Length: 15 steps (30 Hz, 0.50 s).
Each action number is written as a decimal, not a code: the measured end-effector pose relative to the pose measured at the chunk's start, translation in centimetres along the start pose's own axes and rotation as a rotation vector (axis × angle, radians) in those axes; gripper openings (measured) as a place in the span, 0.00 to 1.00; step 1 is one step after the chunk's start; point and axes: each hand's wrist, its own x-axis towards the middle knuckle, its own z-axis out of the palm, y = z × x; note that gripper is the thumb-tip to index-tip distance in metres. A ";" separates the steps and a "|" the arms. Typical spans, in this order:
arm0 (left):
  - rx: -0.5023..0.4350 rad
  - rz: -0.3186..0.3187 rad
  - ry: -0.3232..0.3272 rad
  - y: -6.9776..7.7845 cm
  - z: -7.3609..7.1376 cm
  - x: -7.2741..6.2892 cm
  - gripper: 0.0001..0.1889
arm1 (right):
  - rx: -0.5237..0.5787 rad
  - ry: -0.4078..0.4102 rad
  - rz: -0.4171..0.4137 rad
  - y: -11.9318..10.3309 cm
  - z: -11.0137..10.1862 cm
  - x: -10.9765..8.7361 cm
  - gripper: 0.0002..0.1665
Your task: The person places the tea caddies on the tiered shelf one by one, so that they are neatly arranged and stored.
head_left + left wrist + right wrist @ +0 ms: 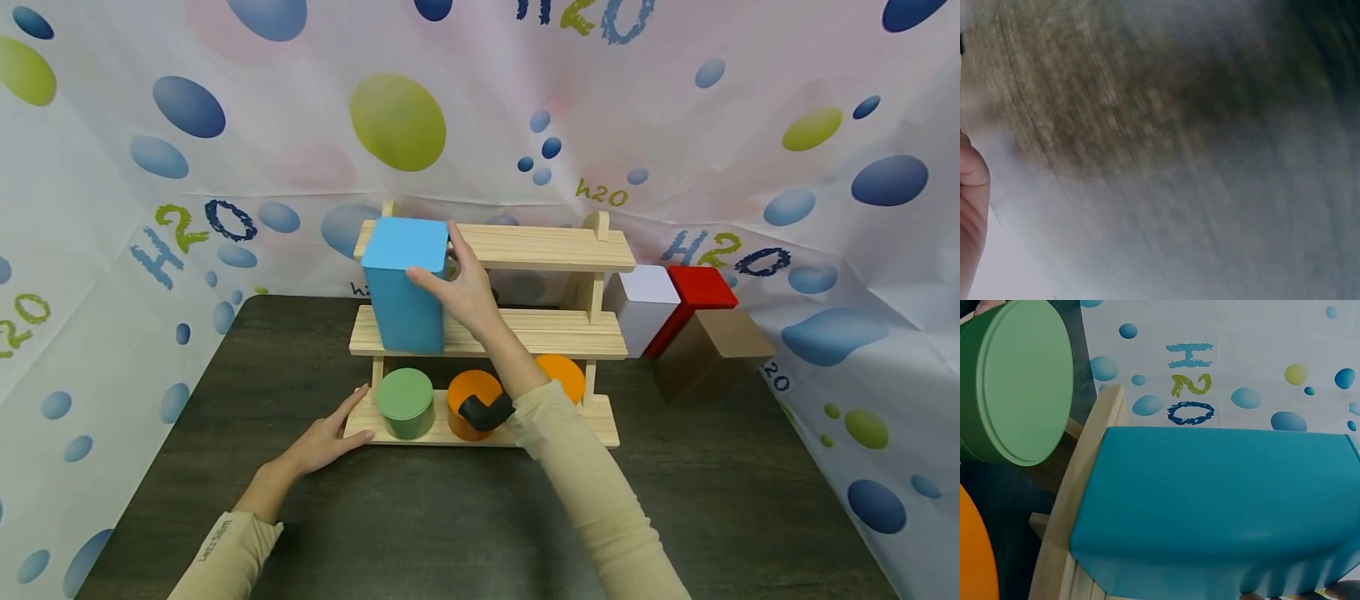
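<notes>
The right hand (467, 287) is clamped on the blue box (405, 300) near its top right corner, thumb on the front face and fingers along the side away from it; the box stands left of and below this grip, at the front edge of the middle shelf (540, 333), rising in front of the top shelf (525, 243). Principal risk, in my judgement: the hold is high and one-sided, so a slip or early release could let the box tip forward off the shelf edge. Full seating of its base cannot be confirmed. Should it fall, the green canister (405, 407) and orange canister (467, 390), both below the grip, would likely be struck. A push against the top shelf might also shift the rack; the left hand (321, 443), thumb and fingers spread apart, touches its lower left end, possibly as a brace. Condition of the box: tall, plain, smooth, corners rounded, top paler than the sides, finger reflections on the surface, no dents visible.
</notes>
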 end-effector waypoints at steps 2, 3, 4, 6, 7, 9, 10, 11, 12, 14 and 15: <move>0.002 -0.003 0.000 0.0 0.0 0.0 0.42 | -0.011 -0.011 0.018 -0.2 0.0 0.2 0.51; 0.002 -0.005 0.002 0.0 0.0 0.0 0.41 | -0.012 -0.015 0.026 -0.2 0.0 0.2 0.51; 0.004 -0.008 0.004 0.0 0.0 0.0 0.41 | -0.013 -0.018 0.031 -0.2 0.0 0.3 0.51; 0.008 -0.013 0.007 0.0 0.0 0.0 0.41 | -0.017 -0.021 0.040 -0.3 0.0 0.4 0.51; 0.011 -0.014 0.007 0.1 0.0 0.0 0.41 | -0.018 -0.022 0.044 -0.3 0.1 0.5 0.52; 0.013 -0.017 0.006 0.1 0.0 0.0 0.41 | -0.018 -0.025 0.049 -0.3 0.1 0.5 0.52; 0.014 -0.017 0.005 0.1 0.0 0.0 0.41 | -0.018 -0.028 0.051 -0.3 0.1 0.6 0.51; 0.014 -0.018 0.006 0.1 0.0 0.0 0.41 | -0.018 -0.031 0.052 -0.3 0.1 0.6 0.51; 0.013 -0.017 0.005 0.1 0.0 0.0 0.41 | -0.015 -0.036 0.054 -0.3 0.0 0.7 0.51; 0.011 -0.013 0.006 0.1 0.0 0.0 0.41 | -0.004 -0.046 0.058 -0.2 -0.1 0.8 0.51; 0.010 -0.011 0.008 0.1 0.0 0.0 0.41 | 0.005 -0.053 0.059 -0.2 -0.2 0.8 0.51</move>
